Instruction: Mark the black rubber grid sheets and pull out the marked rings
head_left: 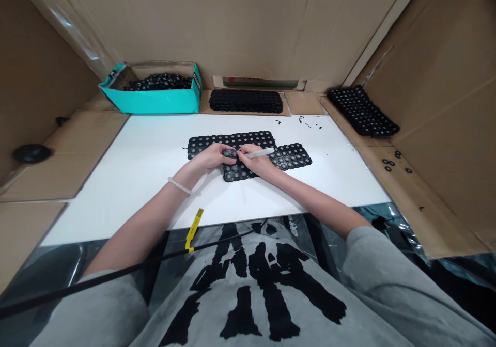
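Black sheets with rows of round grey spots lie overlapping on the white tabletop (151, 135). One long sheet (232, 139) is at the back, and a smaller sheet (298, 156) is to the right. My left hand (212, 157) pinches a black dotted piece (231, 173) in front, thumb and fingers closed on its upper edge. In my right hand (256, 162) is a slim white pen-like tool (261, 153), gripped like a pen. Its tip points left at the piece beside my left fingertips; the exact contact is too small to make out.
A teal box (155, 101) of black dotted pieces stands back left, beside stacked black sheets (246, 101). Another dotted sheet (362, 112) and small black rings (388, 163) lie right. Black scraps (308, 125) dot the tabletop. A cable with a yellow tag (194, 228) crosses in front.
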### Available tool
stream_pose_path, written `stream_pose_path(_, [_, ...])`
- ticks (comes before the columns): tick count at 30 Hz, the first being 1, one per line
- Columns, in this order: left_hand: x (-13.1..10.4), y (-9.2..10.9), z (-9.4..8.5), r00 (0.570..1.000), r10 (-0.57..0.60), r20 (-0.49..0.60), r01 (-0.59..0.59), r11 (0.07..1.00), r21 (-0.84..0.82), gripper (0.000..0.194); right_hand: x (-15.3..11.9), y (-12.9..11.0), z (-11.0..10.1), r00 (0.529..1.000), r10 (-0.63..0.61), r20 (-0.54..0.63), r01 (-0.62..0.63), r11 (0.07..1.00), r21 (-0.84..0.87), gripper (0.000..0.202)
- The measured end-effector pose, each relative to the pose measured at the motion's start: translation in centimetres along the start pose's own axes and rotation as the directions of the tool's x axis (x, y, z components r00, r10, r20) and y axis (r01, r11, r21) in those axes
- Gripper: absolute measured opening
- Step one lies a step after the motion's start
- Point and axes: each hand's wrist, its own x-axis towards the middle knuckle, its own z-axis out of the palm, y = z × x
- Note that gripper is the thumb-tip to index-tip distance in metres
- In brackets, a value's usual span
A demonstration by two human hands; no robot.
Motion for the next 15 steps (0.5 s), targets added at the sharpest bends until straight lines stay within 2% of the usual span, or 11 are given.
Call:
stream_pose_path(3, [-0.1,0.4,-0.6,0.999,-0.037,-0.026,0.038,0.999,0.028,0.048,0.0,-0.4,-0.6,0.999,0.033,0.006,-0.033,0.999,0.008,0.033])
stream_pose_path(6, [-0.2,0.2,-1.6,0.994,-0.016,-0.112,0.031,0.990,0.137,0.040,0.3,-1.0,-1.5,0.976,0.184,0.115,-0.197,0.974,0.114,0.034])
stream_pose_path(9, [-0.6,-0.1,-2.4,0.992,0.041,-0.117,-0.015,0.976,0.216,0.029,1.0,-1.6,-1.7,0.936,0.289,0.202,-0.330,0.918,0.219,0.034])
stream_pose_path(11, [-1.0,-0.1,-2.5,0.993,0.039,-0.108,-0.012,0.971,0.239,0.026,1.4,-1.8,-1.1,0.943,0.271,0.193,-0.314,0.915,0.252,0.034])
stream_pose_path(15, [-1.3,-0.2,-2.2,0.992,0.063,-0.109,-0.035,0.969,0.245,0.025,1.5,-1.8,0.4,0.975,0.197,0.104,-0.216,0.951,0.221,0.037])
